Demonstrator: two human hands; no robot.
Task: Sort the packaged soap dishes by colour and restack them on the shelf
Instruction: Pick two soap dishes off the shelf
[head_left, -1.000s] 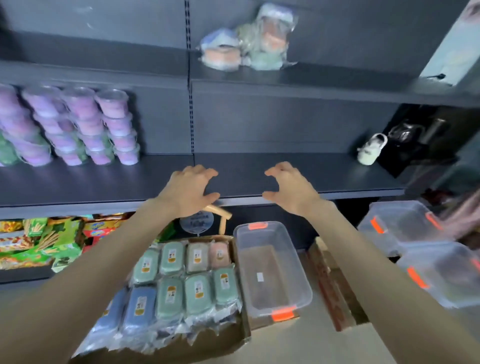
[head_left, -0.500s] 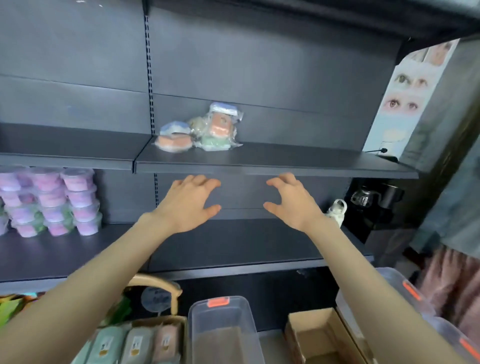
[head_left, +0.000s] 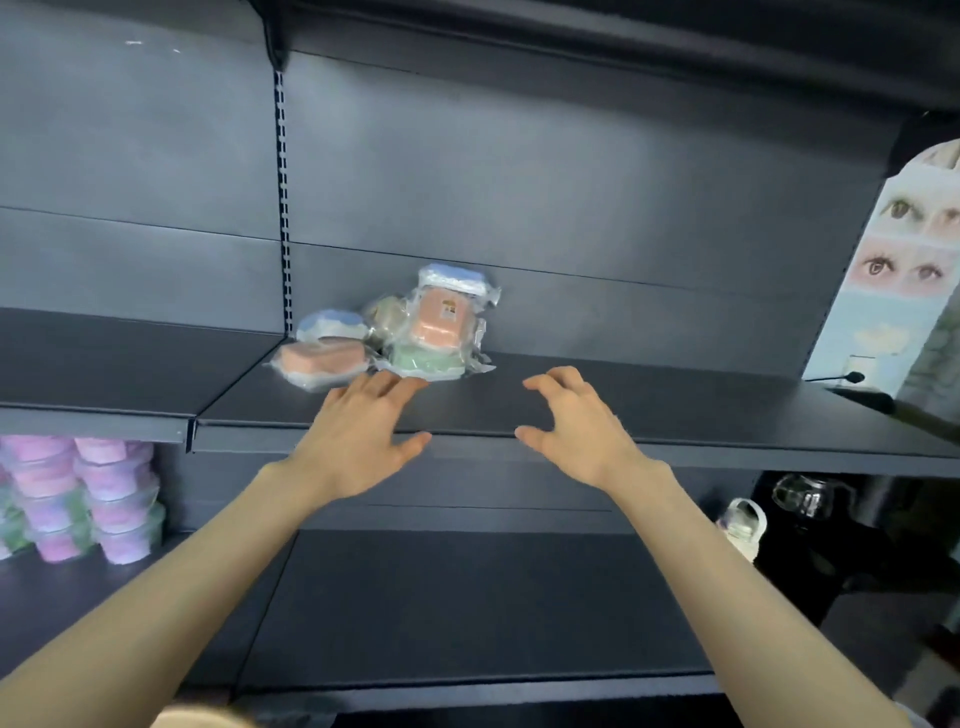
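Note:
A loose heap of packaged soap dishes lies at the left end of the dark upper shelf (head_left: 649, 410). An orange dish (head_left: 322, 358) lies flat in front, a blue one (head_left: 330, 323) behind it. A second orange dish (head_left: 440, 325) leans upright on a green one (head_left: 423, 361), with another blue dish (head_left: 452, 278) on top. My left hand (head_left: 358, 441) reaches up with fingers spread, its fingertips just short of the green dish. My right hand (head_left: 576, 426) hovers over the shelf's front edge, fingers loosely bent, holding nothing.
Stacked pink, purple and green tubs (head_left: 78, 499) fill the lower shelf at left. A small white kettle-shaped item (head_left: 743, 527) and a glass pot (head_left: 808, 496) stand at the lower right. A printed poster (head_left: 898, 275) hangs at the right.
My view has tilted up from the floor boxes to the upper shelf. Both hands have risen from the lower shelf's edge toward the heap of soap dishes.

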